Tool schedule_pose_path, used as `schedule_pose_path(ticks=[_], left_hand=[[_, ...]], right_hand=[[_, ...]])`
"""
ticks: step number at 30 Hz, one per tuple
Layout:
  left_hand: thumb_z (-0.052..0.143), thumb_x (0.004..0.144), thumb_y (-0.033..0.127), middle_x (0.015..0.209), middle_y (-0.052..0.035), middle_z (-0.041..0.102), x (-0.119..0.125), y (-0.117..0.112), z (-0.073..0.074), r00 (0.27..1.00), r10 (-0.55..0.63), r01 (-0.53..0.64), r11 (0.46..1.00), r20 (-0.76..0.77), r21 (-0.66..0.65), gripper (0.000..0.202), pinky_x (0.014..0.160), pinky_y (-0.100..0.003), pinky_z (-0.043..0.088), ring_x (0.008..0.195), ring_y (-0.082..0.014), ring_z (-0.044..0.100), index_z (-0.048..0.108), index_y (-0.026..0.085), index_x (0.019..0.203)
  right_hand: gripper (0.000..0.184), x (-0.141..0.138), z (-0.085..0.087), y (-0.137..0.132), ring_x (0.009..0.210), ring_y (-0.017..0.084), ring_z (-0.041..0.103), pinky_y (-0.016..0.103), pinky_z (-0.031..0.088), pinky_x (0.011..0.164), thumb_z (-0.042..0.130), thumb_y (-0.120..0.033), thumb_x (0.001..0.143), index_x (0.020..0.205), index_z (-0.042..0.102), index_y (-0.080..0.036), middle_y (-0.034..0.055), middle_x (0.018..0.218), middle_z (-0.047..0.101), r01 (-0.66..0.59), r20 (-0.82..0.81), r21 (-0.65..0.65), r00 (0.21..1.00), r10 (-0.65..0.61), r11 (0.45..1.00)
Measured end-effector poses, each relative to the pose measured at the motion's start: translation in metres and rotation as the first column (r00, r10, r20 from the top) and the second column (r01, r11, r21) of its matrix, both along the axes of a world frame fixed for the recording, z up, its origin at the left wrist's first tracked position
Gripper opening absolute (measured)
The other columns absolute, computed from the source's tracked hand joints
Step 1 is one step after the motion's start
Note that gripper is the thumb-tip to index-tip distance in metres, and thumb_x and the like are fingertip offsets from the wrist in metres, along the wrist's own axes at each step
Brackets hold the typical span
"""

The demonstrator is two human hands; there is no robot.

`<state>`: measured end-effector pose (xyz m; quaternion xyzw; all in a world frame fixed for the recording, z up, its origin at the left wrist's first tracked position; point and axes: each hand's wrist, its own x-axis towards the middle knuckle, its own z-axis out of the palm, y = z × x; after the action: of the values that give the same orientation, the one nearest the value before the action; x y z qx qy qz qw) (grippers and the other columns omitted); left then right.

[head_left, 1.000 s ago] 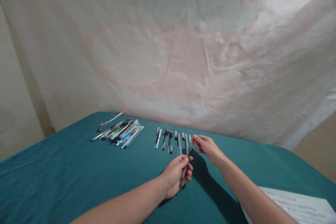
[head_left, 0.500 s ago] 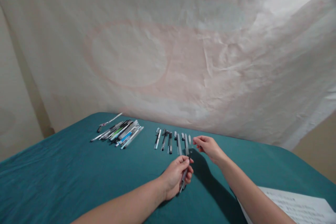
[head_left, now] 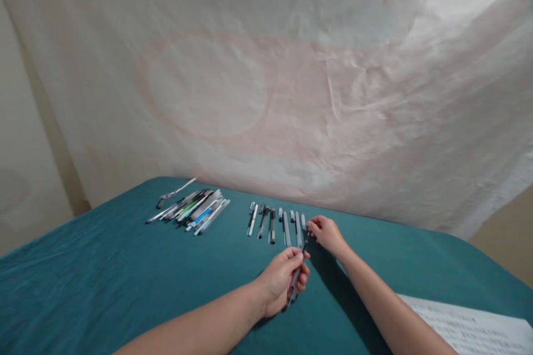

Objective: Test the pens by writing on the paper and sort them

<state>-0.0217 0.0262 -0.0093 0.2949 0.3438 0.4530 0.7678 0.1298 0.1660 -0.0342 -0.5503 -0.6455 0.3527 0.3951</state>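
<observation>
My left hand [head_left: 287, 277] is wrapped round the grey, see-through barrel of a pen [head_left: 295, 280], which slants up and away from me. A thin dark end sticks out beyond my fingers. My right hand [head_left: 327, 233] pinches at the top of that dark end; whether it is the refill or the tip, I cannot tell. Just left of my right fingers lies a clear cap [head_left: 303, 221]. Beside it runs a row of pens, among them a grey pen [head_left: 298, 233], another grey pen [head_left: 287, 233], a dark pen [head_left: 272, 227] and a white pen [head_left: 252, 221], with caps near them.
A pile of many pens [head_left: 194, 211] lies at the left, with green and blue ones among the dark and clear. Behind it is a white strap with a dark end [head_left: 177, 191]. A printed sheet [head_left: 470, 324] lies front right on the green cloth [head_left: 166, 283].
My right hand has come down and slightly left, from apart to the pen's dark end. The left hand keeps its hold. The view has shifted slightly.
</observation>
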Motion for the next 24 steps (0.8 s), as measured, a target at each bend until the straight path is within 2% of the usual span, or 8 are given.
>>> schedule_pose_path(ticks=[5, 9, 11, 13, 15, 17, 20, 24], left_hand=[[0.045, 0.085, 0.024, 0.061, 0.003, 0.049, 0.0, 0.0, 0.001, 1.0, 0.012, -0.011, 1.0, 0.028, -0.015, 0.008, 0.045, -0.014, 0.028, 0.047, -0.0049, 0.043, 0.048, 0.018, 0.088], [0.042, 0.087, 0.023, 0.061, 0.0031, 0.049, 0.0, 0.001, 0.001, 0.996, 0.052, -0.049, 0.997, 0.074, -0.053, 0.007, 0.045, -0.013, 0.028, 0.047, -0.0046, 0.044, 0.047, 0.019, 0.089], [0.04, 0.088, 0.023, 0.061, 0.0033, 0.049, 0.0, 0.001, 0.001, 0.994, 0.068, -0.062, 0.996, 0.085, -0.064, 0.007, 0.045, -0.013, 0.028, 0.047, -0.0042, 0.044, 0.046, 0.019, 0.089], [0.041, 0.088, 0.023, 0.061, 0.0034, 0.049, 0.0, 0.001, 0.002, 0.994, 0.073, -0.067, 0.995, 0.084, -0.067, 0.006, 0.045, -0.012, 0.028, 0.046, -0.004, 0.044, 0.046, 0.019, 0.088], [0.044, 0.087, 0.024, 0.062, 0.0034, 0.049, 0.001, 0.0, 0.003, 0.994, 0.073, -0.068, 0.996, 0.079, -0.064, 0.005, 0.045, -0.012, 0.028, 0.047, -0.0039, 0.044, 0.045, 0.019, 0.086], [0.048, 0.085, 0.025, 0.063, 0.0036, 0.049, 0.0, 0.0, 0.003, 0.995, 0.07, -0.066, 0.996, 0.076, -0.057, 0.006, 0.045, -0.012, 0.029, 0.047, -0.0038, 0.045, 0.046, 0.019, 0.085], [0.051, 0.083, 0.025, 0.062, 0.0037, 0.049, 0.0, -0.001, 0.002, 0.996, 0.057, -0.054, 0.998, 0.071, -0.037, 0.009, 0.045, -0.012, 0.03, 0.047, -0.0035, 0.046, 0.049, 0.018, 0.088], [0.054, 0.081, 0.024, 0.062, 0.0031, 0.051, 0.0, 0.0, 0.0, 0.998, 0.023, -0.023, 1.0, 0.052, 0.0, 0.015, 0.045, -0.013, 0.032, 0.046, -0.0034, 0.046, 0.053, 0.014, 0.092]], right_hand=[[0.009, 0.003, 0.007, -0.01, 0.049, 0.011, 0.054, 0.02, 0.038, 0.04, 0.057, -0.024, 0.07, 0.075, 0.059, -0.017, 0.0008, 0.063, 0.063, -0.041, -0.038, -0.025, 0.998, 0.04, 0.999], [0.018, 0.003, 0.03, -0.029, 0.051, 0.01, 0.054, 0.018, 0.037, 0.04, 0.058, -0.032, 0.072, 0.075, 0.062, -0.015, 0.0034, 0.068, 0.065, -0.181, -0.072, -0.104, 0.982, 0.174, 0.978], [0.026, 0.003, 0.043, -0.039, 0.054, 0.01, 0.054, 0.017, 0.037, 0.041, 0.056, -0.04, 0.075, 0.077, 0.064, -0.015, 0.0051, 0.074, 0.066, -0.316, -0.13, -0.213, 0.947, 0.294, 0.924], [0.031, 0.002, 0.053, -0.048, 0.056, 0.009, 0.054, 0.016, 0.036, 0.042, 0.056, -0.044, 0.075, 0.079, 0.065, -0.014, 0.0058, 0.078, 0.066, -0.449, -0.184, -0.298, 0.893, 0.411, 0.843], [0.031, -0.001, 0.058, -0.056, 0.056, 0.008, 0.052, 0.016, 0.035, 0.043, 0.061, -0.044, 0.072, 0.076, 0.065, -0.013, 0.0047, 0.074, 0.066, -0.526, -0.188, -0.31, 0.851, 0.491, 0.792], [0.028, -0.004, 0.06, -0.06, 0.055, 0.008, 0.051, 0.016, 0.035, 0.044, 0.065, -0.041, 0.068, 0.071, 0.065, -0.013, 0.0025, 0.065, 0.063, -0.562, -0.187, -0.292, 0.827, 0.53, 0.774], [0.027, -0.006, 0.059, -0.057, 0.053, 0.008, 0.051, 0.015, 0.035, 0.044, 0.068, -0.039, 0.066, 0.067, 0.062, -0.013, 0.0003, 0.06, 0.061, -0.562, -0.295, -0.272, 0.821, 0.488, 0.781], [0.028, 0.005, 0.051, -0.037, 0.051, 0.006, 0.05, 0.016, 0.038, 0.042, 0.069, -0.041, 0.065, 0.071, 0.06, -0.015, 0.0003, 0.067, 0.06, -0.337, -0.485, -0.217, 0.852, 0.198, 0.916]])
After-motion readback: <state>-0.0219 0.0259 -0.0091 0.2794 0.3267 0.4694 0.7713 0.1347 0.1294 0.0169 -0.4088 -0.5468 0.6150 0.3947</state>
